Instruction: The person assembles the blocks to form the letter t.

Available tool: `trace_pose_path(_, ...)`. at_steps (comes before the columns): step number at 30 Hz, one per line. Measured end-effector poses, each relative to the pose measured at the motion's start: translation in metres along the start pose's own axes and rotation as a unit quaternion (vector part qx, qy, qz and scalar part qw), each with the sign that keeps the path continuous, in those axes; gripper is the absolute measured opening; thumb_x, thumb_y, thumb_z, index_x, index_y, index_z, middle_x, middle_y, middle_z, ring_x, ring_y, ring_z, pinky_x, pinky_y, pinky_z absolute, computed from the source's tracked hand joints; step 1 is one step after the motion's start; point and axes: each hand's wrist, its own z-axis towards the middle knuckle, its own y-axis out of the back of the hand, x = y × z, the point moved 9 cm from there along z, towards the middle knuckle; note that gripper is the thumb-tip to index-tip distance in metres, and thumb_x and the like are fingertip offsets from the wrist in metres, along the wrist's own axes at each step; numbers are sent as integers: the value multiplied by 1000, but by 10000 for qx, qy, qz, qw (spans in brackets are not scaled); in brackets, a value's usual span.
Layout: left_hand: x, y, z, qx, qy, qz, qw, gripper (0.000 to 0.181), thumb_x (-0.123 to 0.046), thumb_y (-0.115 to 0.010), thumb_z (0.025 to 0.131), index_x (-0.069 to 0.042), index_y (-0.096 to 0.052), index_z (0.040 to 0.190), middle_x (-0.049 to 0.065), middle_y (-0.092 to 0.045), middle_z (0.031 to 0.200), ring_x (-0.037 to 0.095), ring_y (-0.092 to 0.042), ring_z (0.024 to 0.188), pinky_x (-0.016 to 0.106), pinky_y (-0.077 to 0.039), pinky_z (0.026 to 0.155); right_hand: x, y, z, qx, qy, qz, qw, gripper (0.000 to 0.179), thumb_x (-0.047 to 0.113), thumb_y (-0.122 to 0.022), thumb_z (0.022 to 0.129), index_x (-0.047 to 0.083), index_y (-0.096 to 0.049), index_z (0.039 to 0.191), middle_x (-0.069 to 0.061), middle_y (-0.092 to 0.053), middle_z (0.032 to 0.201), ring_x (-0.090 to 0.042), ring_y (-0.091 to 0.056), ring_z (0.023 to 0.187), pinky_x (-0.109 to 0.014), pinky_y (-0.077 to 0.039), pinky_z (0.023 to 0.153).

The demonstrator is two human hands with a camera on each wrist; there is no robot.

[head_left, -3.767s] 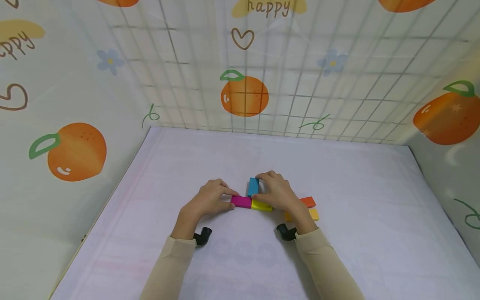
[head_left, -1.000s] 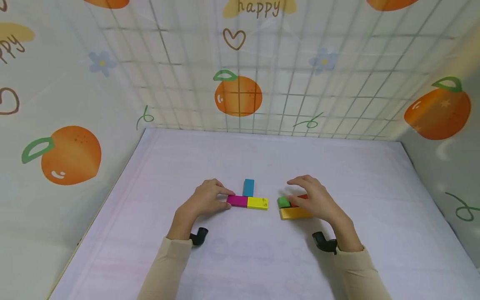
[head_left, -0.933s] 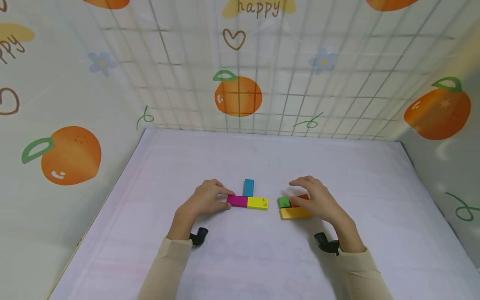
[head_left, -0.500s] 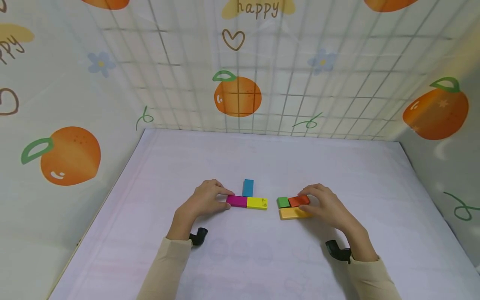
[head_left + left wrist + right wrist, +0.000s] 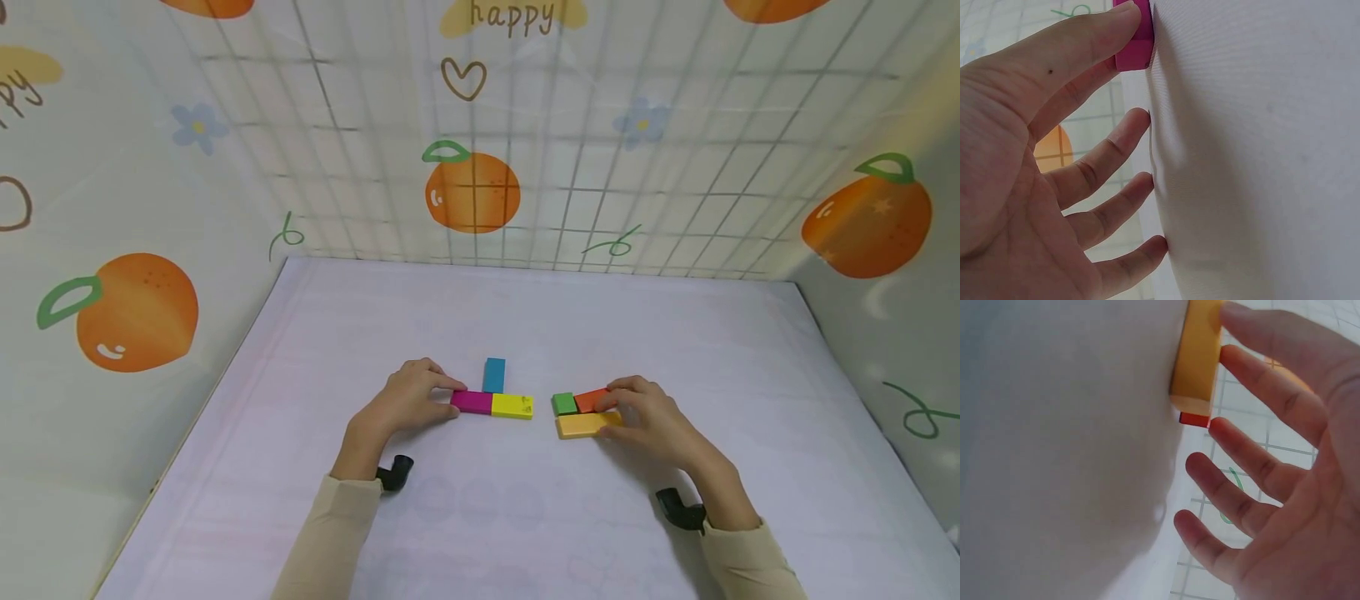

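Note:
My left hand [image 5: 408, 396] pinches the left end of a magenta block [image 5: 471, 402] between thumb and index finger. In the left wrist view its other fingers reach down to the white tabletop. A yellow block [image 5: 513, 407] lies end to end with the magenta one, and a blue block [image 5: 494, 376] stands off behind their joint. To the right, my right hand [image 5: 652, 418] has its thumb on an amber block [image 5: 581, 427] and fingertips on a red-orange block [image 5: 588, 401]. Those fingers look loosely extended in the right wrist view. A small green block [image 5: 564, 404] sits left of the red-orange one.
A white cloth [image 5: 480, 517] covers the tabletop, with fabric walls printed with oranges behind and at both sides. Black wrist pieces [image 5: 396, 473] stick out near each sleeve. A gap of bare cloth separates the two block groups.
My right hand has left the blue block and moved right to the red-orange and amber blocks. The red-orange block now lies slightly askew. My left hand stays at the magenta block.

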Motion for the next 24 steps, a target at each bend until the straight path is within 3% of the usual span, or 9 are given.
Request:
trace_pose_path(15, -3, 3, -1, -31, -34, -5, 10000, 37, -31, -81, 84, -33, -74, 121, 1, -59, 118, 23, -48, 114, 43, -43, 93, 4, -7, 1, -51, -129, -709, 9974, 26, 22, -89, 76, 23, -72, 96, -20, -50, 139, -47, -39, 126, -65, -30, 95)
trace_pose_path(24, -2, 2, -1, -38, -40, -25, 10000, 37, -30, -81, 84, -33, -75, 121, 1, -58, 118, 22, -48, 115, 43, -43, 93, 16, -11, 1, -71, 19, -1120, 9937, 26, 24, -90, 75, 23, -73, 95, -18, -47, 144, -43, -35, 132, -67, -29, 97)
